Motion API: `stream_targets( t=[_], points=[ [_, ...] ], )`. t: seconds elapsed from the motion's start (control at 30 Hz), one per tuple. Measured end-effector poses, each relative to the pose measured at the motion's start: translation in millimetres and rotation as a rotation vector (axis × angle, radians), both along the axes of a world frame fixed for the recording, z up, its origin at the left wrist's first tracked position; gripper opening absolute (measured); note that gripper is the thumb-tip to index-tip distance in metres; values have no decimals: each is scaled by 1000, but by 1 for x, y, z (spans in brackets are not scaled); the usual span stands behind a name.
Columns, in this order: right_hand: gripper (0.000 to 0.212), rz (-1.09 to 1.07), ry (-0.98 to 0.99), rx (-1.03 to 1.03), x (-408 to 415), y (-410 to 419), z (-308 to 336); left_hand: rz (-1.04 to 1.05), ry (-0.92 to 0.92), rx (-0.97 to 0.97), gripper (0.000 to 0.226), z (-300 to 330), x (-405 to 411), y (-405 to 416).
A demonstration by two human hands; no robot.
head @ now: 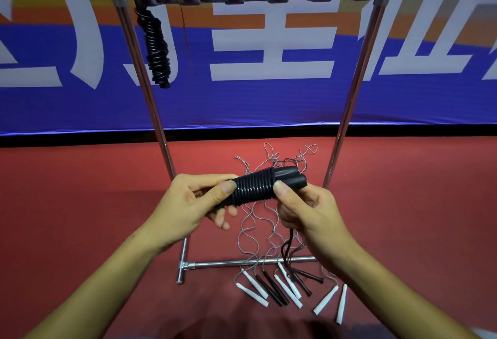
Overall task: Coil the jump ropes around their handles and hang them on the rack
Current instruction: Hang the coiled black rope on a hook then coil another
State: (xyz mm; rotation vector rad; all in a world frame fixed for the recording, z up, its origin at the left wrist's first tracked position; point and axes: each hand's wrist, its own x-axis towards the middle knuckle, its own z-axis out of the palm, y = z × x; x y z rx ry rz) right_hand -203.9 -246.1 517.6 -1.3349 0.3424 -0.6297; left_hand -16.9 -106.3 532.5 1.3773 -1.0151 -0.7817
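our left hand (pixel 185 201) and right hand (pixel 306 205) pinch the black rope-wrapped handle bundle (pixel 255 186); we'd keep coils tight before hanging it.

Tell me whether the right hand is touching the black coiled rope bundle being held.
Touching. The head view shows the right hand pinching the handle end of the black coiled rope bundle, thumb pressed on top, while the left hand grips the other end.

A blue banner (pixel 269 102) hangs behind the red floor (pixel 80 190).
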Motion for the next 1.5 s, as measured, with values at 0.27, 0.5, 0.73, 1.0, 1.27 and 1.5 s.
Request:
stream_targets(
  t=[0.27, 0.5, 0.73, 1.0, 1.27, 1.5],
  points=[
    [39, 18, -20, 402, 4, 7, 3, -18, -262, -43, 24, -8, -13, 3],
    [33, 50, 171, 137, 3, -9, -4, 100, -292, -22, 20, -11, -10, 0],
    [30, 62, 289, -120, -4, -23, 2, 217, -273, -58, 20, -13, -3, -3],
    [6, -328, 364, -630, -3, -22, -10, 242, -279, -120, 22, -10, -4, -4],
    [26, -4, 353, 136, 2, -15, -6, 299, -557, -86, 19, -14, -11, -5],
    [14, 18, 514, -112, -6, -21, 9, 365, -623, -55, 26, -13, -7, -6]
  ],
)
